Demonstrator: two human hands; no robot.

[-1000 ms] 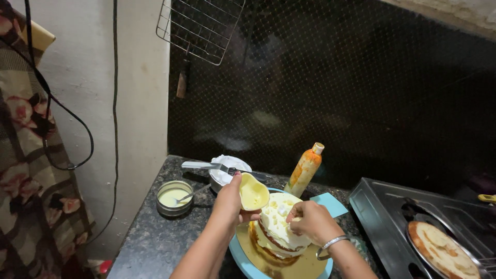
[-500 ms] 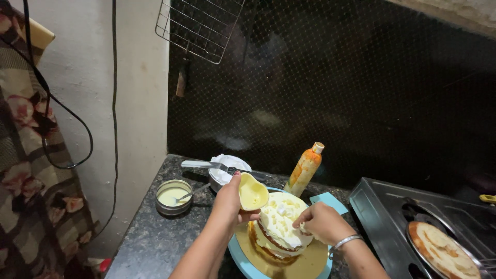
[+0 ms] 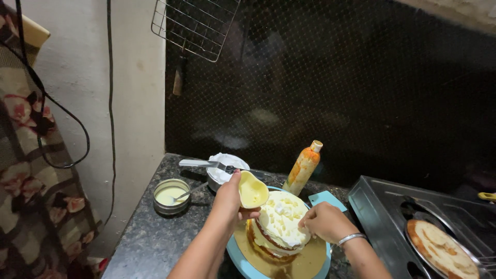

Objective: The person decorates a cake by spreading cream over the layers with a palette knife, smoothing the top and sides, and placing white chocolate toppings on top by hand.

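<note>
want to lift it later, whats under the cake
The cake sits on a gold board, which lies on a blue turntable. What is beneath the cake's middle is covered; the right hand hides one side.

One package is visible: a tall orange-and-cream plastic squeeze bottle with a pale cap [image 3: 304, 167]. It stands upright on the dark speckled stone counter [image 3: 144, 243], at 1 o'clock from the round layered cream-covered cake [image 3: 279, 225]. No labels, signs or screens are visible.

dim overall, warm light from above front. soft glare on dark backsplash [image 3: 310, 103]. wide-angle bend at edges. slightly soft, right corner murky.
</note>
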